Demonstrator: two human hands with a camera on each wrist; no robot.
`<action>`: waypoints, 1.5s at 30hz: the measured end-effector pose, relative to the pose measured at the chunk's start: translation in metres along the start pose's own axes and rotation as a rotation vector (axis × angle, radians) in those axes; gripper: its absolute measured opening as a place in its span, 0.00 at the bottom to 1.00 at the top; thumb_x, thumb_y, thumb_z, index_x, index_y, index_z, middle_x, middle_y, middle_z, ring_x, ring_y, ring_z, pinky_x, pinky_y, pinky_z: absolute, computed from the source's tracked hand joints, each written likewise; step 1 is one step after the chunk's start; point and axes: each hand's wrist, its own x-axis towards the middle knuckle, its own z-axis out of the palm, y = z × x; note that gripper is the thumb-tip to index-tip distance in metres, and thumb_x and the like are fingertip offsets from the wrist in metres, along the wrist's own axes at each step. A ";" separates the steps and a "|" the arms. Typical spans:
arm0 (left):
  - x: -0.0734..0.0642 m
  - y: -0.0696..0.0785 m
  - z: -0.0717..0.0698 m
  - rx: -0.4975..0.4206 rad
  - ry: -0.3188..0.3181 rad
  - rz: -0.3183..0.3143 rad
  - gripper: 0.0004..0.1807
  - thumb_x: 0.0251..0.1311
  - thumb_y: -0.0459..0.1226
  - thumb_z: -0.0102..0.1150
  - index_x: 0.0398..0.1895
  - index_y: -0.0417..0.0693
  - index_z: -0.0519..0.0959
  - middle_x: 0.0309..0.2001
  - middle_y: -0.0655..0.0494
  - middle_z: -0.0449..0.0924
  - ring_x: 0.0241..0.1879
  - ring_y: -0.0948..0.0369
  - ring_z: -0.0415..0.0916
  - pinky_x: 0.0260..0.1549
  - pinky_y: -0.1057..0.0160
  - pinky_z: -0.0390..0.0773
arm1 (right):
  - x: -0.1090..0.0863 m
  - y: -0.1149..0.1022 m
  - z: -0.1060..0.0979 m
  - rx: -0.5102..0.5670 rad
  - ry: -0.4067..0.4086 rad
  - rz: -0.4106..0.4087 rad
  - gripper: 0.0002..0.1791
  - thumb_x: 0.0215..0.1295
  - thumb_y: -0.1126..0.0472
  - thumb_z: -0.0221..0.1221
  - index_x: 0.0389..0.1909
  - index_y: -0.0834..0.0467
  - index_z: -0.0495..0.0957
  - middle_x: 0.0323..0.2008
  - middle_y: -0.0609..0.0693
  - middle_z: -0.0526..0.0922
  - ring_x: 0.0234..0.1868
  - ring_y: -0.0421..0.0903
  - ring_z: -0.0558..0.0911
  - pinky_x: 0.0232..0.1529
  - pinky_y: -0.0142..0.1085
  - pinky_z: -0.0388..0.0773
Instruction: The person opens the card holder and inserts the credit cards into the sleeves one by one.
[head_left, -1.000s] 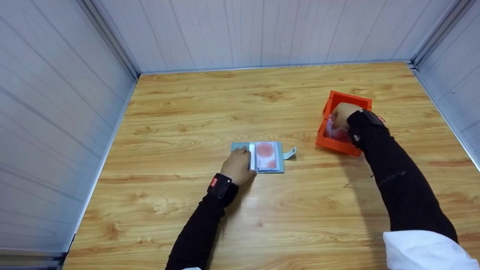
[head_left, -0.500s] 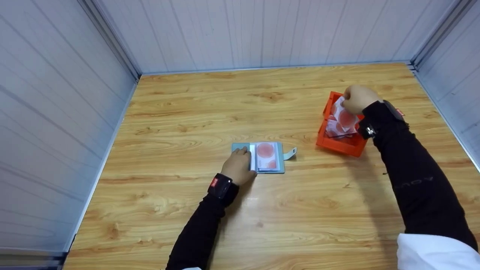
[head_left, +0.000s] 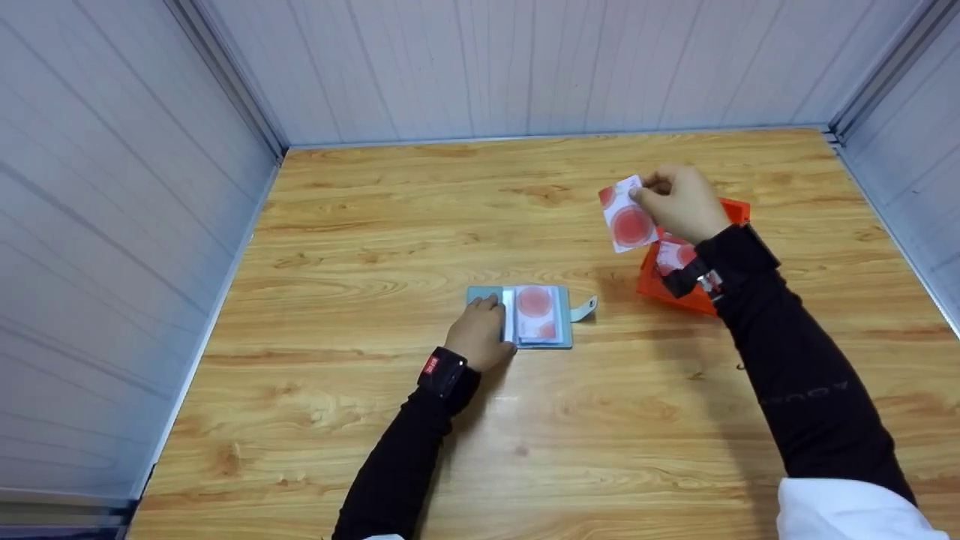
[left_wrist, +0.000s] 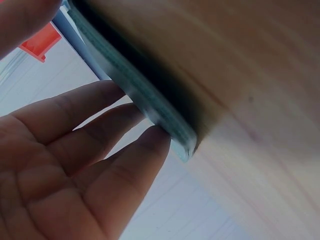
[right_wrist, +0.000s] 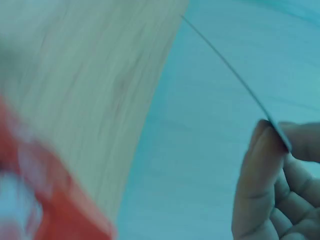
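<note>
A small light-blue card holder [head_left: 564, 330] lies open flat on the table, a white card with pink circles [head_left: 535, 313] showing in its right side. My left hand [head_left: 477, 332] rests on its left cover, fingers fairly straight; the left wrist view shows the fingertips [left_wrist: 155, 137] against the cover's edge [left_wrist: 145, 95]. Up and to the right, my right hand [head_left: 686, 202] pinches another card [head_left: 628, 217] with pink circles by its edge between thumb and fingers. That card [right_wrist: 230, 67] looks like a thin line in the right wrist view.
Beneath my right hand and wrist stands an orange bin [head_left: 679, 300] with more pink-and-white cards [head_left: 673, 255] inside, partly hidden by the arm. A strap with a snap [head_left: 584, 308] sticks out from the holder's right side. White panel walls [head_left: 480, 75] enclose the wooden table [head_left: 360, 225].
My right hand has come up out of the orange bin with a card and moved left, holding the card over the table. The left hand stays on the card holder.
</note>
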 end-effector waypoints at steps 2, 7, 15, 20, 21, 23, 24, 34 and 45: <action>0.000 0.000 0.000 0.007 0.001 0.005 0.35 0.53 0.41 0.69 0.61 0.30 0.72 0.69 0.34 0.65 0.69 0.38 0.62 0.71 0.49 0.62 | -0.003 0.000 0.011 0.084 0.005 0.003 0.15 0.69 0.58 0.57 0.46 0.66 0.79 0.33 0.52 0.83 0.25 0.35 0.77 0.27 0.25 0.76; 0.000 -0.002 0.001 0.028 0.026 0.032 0.34 0.51 0.41 0.70 0.59 0.30 0.74 0.67 0.33 0.68 0.67 0.38 0.65 0.70 0.49 0.64 | -0.010 0.002 0.041 0.205 -0.032 0.005 0.14 0.69 0.60 0.57 0.47 0.68 0.77 0.34 0.52 0.84 0.25 0.35 0.78 0.28 0.26 0.80; 0.000 -0.002 0.001 0.037 0.021 0.035 0.35 0.52 0.41 0.69 0.60 0.29 0.73 0.67 0.33 0.67 0.69 0.39 0.64 0.72 0.50 0.60 | -0.020 0.016 0.083 0.304 -0.117 0.031 0.13 0.69 0.60 0.57 0.46 0.67 0.76 0.30 0.47 0.83 0.24 0.35 0.79 0.30 0.29 0.81; -0.001 0.000 -0.001 0.046 0.019 0.042 0.35 0.51 0.40 0.69 0.60 0.29 0.73 0.67 0.33 0.68 0.69 0.40 0.64 0.72 0.50 0.60 | -0.025 0.031 0.103 0.331 -0.184 0.048 0.13 0.69 0.60 0.57 0.45 0.68 0.75 0.28 0.46 0.79 0.24 0.36 0.76 0.27 0.27 0.77; -0.001 0.001 -0.001 0.045 0.019 0.044 0.35 0.51 0.40 0.70 0.60 0.28 0.73 0.67 0.33 0.68 0.69 0.40 0.64 0.72 0.50 0.60 | -0.026 0.034 0.106 0.321 -0.191 0.045 0.13 0.69 0.60 0.57 0.45 0.67 0.75 0.28 0.45 0.79 0.24 0.36 0.75 0.26 0.27 0.76; -0.001 0.002 -0.002 0.039 0.019 0.044 0.34 0.51 0.39 0.70 0.60 0.28 0.73 0.66 0.33 0.68 0.69 0.41 0.64 0.72 0.50 0.59 | -0.028 0.038 0.110 0.302 -0.196 0.043 0.13 0.69 0.60 0.58 0.45 0.67 0.75 0.26 0.45 0.78 0.24 0.36 0.73 0.24 0.26 0.72; -0.002 0.002 -0.002 0.038 0.018 0.044 0.34 0.51 0.39 0.70 0.60 0.28 0.73 0.66 0.33 0.68 0.69 0.41 0.64 0.72 0.50 0.59 | -0.030 0.039 0.111 0.291 -0.195 0.043 0.13 0.69 0.60 0.58 0.46 0.67 0.76 0.26 0.45 0.78 0.24 0.36 0.73 0.23 0.26 0.71; -0.002 0.002 -0.002 0.027 0.027 0.042 0.33 0.50 0.38 0.69 0.59 0.28 0.74 0.66 0.33 0.69 0.69 0.41 0.64 0.72 0.50 0.59 | -0.031 0.058 0.117 0.310 -0.196 0.090 0.14 0.69 0.60 0.57 0.46 0.69 0.75 0.24 0.43 0.77 0.20 0.36 0.72 0.21 0.26 0.70; -0.003 0.002 -0.002 0.022 0.015 0.014 0.34 0.50 0.39 0.69 0.60 0.31 0.74 0.68 0.35 0.67 0.69 0.41 0.63 0.71 0.50 0.61 | -0.032 0.075 0.125 0.387 -0.220 0.177 0.13 0.70 0.61 0.56 0.47 0.68 0.73 0.22 0.40 0.77 0.21 0.37 0.74 0.21 0.27 0.72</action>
